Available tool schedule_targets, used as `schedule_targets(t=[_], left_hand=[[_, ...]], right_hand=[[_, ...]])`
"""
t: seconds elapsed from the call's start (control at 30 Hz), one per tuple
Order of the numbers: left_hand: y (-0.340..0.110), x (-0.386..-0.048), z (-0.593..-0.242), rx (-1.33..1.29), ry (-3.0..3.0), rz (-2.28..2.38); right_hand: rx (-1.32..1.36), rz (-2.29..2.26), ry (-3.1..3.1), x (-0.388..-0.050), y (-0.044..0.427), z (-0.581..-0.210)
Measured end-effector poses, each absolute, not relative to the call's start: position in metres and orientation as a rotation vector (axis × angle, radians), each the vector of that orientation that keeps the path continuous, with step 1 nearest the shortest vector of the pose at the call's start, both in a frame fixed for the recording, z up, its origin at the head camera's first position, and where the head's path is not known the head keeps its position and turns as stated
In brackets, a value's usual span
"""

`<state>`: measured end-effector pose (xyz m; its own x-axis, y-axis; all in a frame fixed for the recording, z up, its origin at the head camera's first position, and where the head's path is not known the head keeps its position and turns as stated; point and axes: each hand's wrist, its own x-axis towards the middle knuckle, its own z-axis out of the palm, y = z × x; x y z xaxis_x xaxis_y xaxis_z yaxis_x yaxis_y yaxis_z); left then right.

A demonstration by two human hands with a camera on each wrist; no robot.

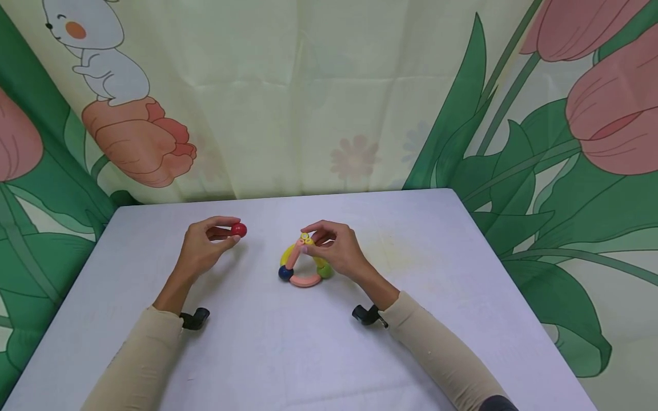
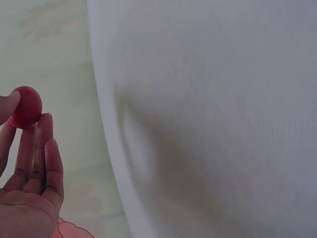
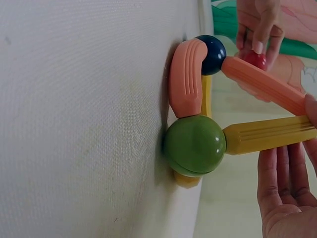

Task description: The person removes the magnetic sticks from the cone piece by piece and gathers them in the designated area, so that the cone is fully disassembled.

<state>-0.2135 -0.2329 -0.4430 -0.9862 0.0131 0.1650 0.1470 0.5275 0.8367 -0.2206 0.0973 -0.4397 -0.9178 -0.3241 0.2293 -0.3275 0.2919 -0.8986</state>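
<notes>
Between thumb and fingers, my left hand (image 1: 201,246) pinches a red ball (image 1: 239,229), held above the table at the left. My right hand (image 1: 338,249) pinches the raised ends of a pink stick (image 3: 265,84) and a yellow stick (image 3: 272,134), part of a small ball-and-stick toy frame. The pink stick slopes up from a dark blue ball (image 1: 285,273), the yellow one from a green ball (image 3: 194,145). A curved pink stick (image 1: 305,281) joins these two balls along the table. More yellow pieces (image 1: 287,253) show at the back, partly hidden.
A white-covered table (image 1: 288,348) lies under both hands. Behind it hangs a printed curtain (image 1: 247,125) close to the far edge. A black wrist camera (image 1: 195,318) sits at the left cuff, another camera (image 1: 366,315) at the right.
</notes>
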Motion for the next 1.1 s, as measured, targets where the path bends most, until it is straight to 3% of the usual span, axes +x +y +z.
schedule_targets(t=[0.73, 1.1], left_hand=[[-0.308, -0.247, -0.456, 0.199, -2.821, -1.272], [-0.322, -0.261, -0.462, 0.282, -2.877, -1.190]], right_hand=[[0.638, 1.767, -2.536, -0.220, 0.096, -0.440], [0.633, 1.762, -2.548, -0.221, 0.096, -0.439]])
